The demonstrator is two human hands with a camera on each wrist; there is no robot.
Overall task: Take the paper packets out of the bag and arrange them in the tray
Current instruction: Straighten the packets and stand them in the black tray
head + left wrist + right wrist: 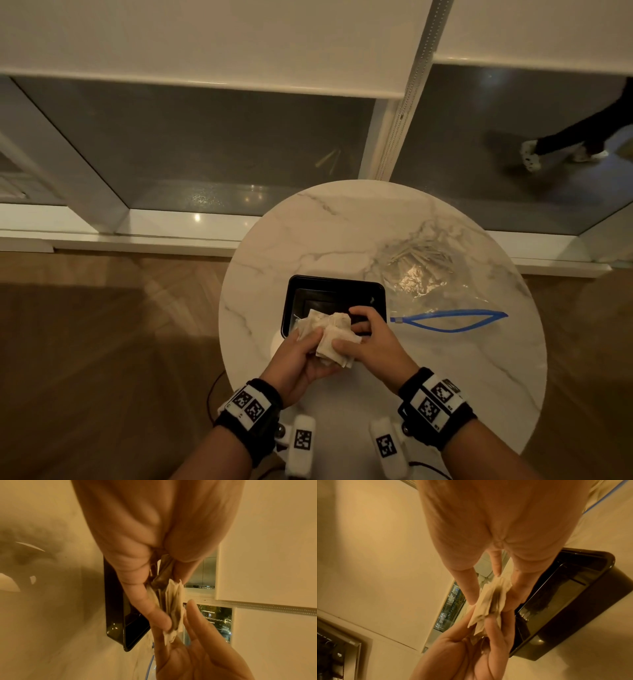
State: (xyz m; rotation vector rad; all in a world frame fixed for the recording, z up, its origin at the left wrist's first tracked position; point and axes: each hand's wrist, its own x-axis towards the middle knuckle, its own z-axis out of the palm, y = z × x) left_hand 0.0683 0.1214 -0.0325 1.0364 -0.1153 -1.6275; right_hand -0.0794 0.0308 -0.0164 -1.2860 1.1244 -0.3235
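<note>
Both hands meet at lower centre of the head view, clamped on one bunch of paper packets (325,334): thin, crinkled, off-white squares, fanned and overlapping. Left hand (299,359) grips the bunch from below-left, right hand (371,342) pinches it from the right with fingers curled over the top. The bunch is held over the near edge of the tray (342,286): black, glossy, rectangular, rounded corners, raised rim. Visible tray floor bare and reflective. Right of the tray lies the bag (424,270): clear, wrinkled plastic, flattened, blue zip strip gaping open toward lower right; more pale packets show inside its far end. All sit on a round table (462,359), white marble pattern with grey veins, smooth.
</note>
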